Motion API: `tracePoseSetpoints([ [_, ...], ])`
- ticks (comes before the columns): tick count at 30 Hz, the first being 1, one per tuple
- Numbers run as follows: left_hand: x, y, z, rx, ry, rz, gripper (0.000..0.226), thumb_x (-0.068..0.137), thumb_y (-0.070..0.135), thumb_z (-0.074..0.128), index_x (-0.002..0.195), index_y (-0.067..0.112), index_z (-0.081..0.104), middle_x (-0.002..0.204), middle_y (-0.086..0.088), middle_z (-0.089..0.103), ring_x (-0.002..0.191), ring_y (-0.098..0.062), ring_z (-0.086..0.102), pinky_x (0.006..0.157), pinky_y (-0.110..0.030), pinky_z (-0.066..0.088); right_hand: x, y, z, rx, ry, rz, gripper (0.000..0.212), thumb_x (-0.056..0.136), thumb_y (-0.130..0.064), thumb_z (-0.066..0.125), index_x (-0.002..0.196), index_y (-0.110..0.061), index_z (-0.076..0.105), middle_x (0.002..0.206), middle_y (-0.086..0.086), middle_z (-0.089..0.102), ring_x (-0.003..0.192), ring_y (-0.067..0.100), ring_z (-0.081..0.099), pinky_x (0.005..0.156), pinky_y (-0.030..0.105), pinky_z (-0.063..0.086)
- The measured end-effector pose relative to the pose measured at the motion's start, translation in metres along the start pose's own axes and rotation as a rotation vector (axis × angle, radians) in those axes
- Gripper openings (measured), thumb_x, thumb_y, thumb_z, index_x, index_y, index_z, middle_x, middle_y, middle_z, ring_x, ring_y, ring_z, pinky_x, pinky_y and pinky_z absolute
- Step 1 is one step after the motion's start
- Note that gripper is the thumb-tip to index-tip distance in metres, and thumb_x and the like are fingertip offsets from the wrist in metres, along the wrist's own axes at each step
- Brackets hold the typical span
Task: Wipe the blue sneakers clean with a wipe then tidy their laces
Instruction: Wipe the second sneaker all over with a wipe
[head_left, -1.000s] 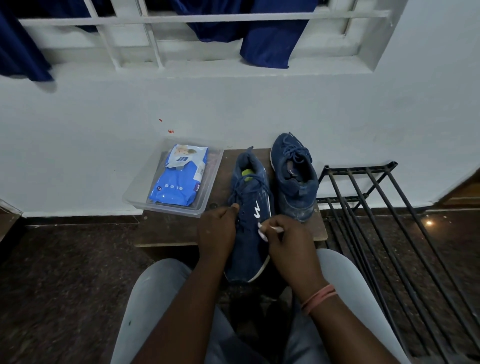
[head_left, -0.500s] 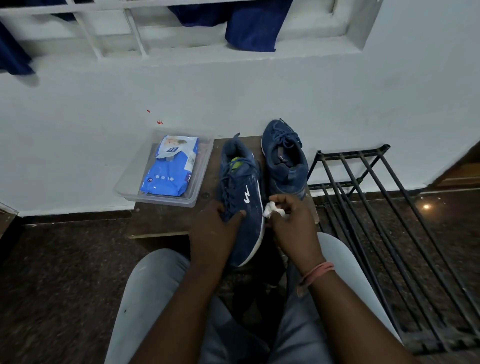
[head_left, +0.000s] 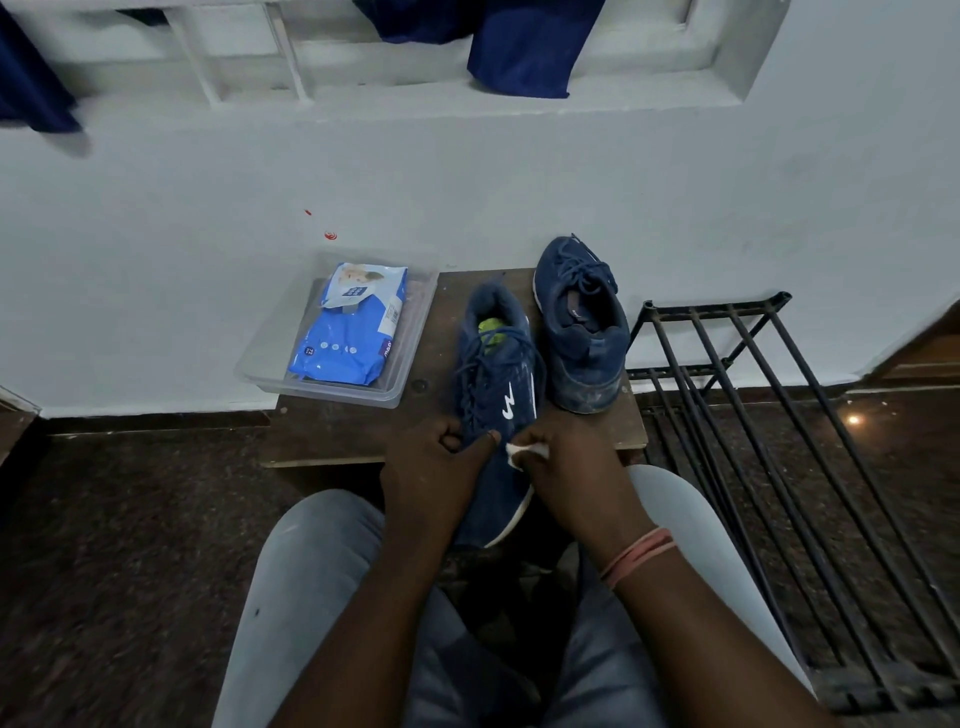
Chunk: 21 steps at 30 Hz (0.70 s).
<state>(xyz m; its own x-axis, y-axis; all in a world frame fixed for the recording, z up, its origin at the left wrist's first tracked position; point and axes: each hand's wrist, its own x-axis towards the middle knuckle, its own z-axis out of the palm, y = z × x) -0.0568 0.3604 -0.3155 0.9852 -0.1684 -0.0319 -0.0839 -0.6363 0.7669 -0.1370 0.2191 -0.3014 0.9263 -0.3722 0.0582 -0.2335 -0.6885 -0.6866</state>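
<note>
The left hand (head_left: 441, 467) clenches the soft, light near sneaker (head_left: 496, 395) on the bench (head_left: 353, 431) by its upper, while the right hand (head_left: 566, 457) pinches a limp wipe (head_left: 524, 451) against its side.

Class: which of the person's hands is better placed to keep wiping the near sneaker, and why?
Right. The right hand already pinches the wipe against the near sneaker, while the left hand grips that sneaker, probably steadying it.
</note>
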Motion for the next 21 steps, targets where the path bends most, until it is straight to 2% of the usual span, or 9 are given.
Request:
tracePoseSetpoints([
  [3,0.006,-0.001,-0.002,-0.037,-0.039,0.038,0.054,0.075,0.048,0.083,0.053,0.012,0.050,0.044,0.006,0.050,0.043,-0.006,0.045,0.052,-0.028,0.040,0.008,0.001,0.009,-0.048,0.168,-0.030,0.007,0.087,-0.007,0.069,0.090,-0.011,0.073,0.092,0.008,0.069,0.086,0.021,0.062,0.075,0.032,0.046],
  [6,0.009,-0.002,-0.002,-0.037,-0.053,0.077,0.057,0.075,0.043,0.085,0.048,0.014,0.044,0.040,0.008,0.042,0.041,-0.006,0.040,0.049,-0.026,0.033,0.022,-0.001,0.009,-0.053,0.237,0.008,0.009,0.087,-0.006,0.067,0.093,-0.010,0.072,0.092,0.010,0.069,0.088,0.025,0.063,0.074,0.034,0.046],
  [9,0.012,-0.003,-0.001,-0.054,-0.057,0.067,0.057,0.073,0.044,0.085,0.047,0.014,0.045,0.039,0.009,0.041,0.041,-0.006,0.039,0.049,-0.027,0.033,0.015,-0.007,0.013,-0.086,0.157,-0.034,0.012,0.087,-0.007,0.067,0.089,-0.009,0.078,0.090,0.012,0.072,0.084,0.027,0.067,0.076,0.037,0.051],
  [12,0.016,-0.005,0.000,-0.083,-0.068,0.043,0.050,0.071,0.044,0.086,0.052,0.008,0.056,0.043,0.004,0.048,0.044,-0.005,0.041,0.052,-0.029,0.039,0.001,-0.006,0.011,-0.050,-0.001,-0.013,0.019,0.087,-0.006,0.065,0.089,-0.016,0.082,0.093,0.004,0.078,0.085,0.020,0.071,0.080,0.035,0.055],
  [14,0.016,-0.006,0.001,-0.114,-0.078,0.025,0.050,0.071,0.043,0.086,0.055,0.006,0.057,0.044,0.002,0.048,0.046,-0.007,0.043,0.052,-0.029,0.039,0.006,-0.002,0.009,-0.042,0.038,0.013,0.018,0.087,-0.007,0.065,0.087,-0.016,0.081,0.091,0.004,0.076,0.084,0.020,0.069,0.078,0.033,0.053],
  [18,0.015,-0.009,0.001,-0.158,-0.111,0.014,0.053,0.075,0.045,0.084,0.060,0.001,0.058,0.053,-0.012,0.054,0.049,-0.009,0.044,0.054,-0.030,0.039,0.019,-0.006,0.015,-0.136,0.226,0.025,0.007,0.088,-0.008,0.067,0.085,-0.008,0.074,0.088,0.011,0.065,0.081,0.024,0.061,0.070,0.031,0.041],
  [21,0.014,-0.009,-0.001,-0.153,-0.101,0.038,0.052,0.077,0.042,0.083,0.059,0.000,0.058,0.054,-0.014,0.055,0.049,-0.008,0.043,0.053,-0.032,0.038,0.013,-0.011,0.014,-0.043,0.182,-0.008,0.011,0.086,-0.006,0.066,0.080,-0.009,0.076,0.083,0.009,0.069,0.077,0.022,0.064,0.071,0.032,0.048],
])
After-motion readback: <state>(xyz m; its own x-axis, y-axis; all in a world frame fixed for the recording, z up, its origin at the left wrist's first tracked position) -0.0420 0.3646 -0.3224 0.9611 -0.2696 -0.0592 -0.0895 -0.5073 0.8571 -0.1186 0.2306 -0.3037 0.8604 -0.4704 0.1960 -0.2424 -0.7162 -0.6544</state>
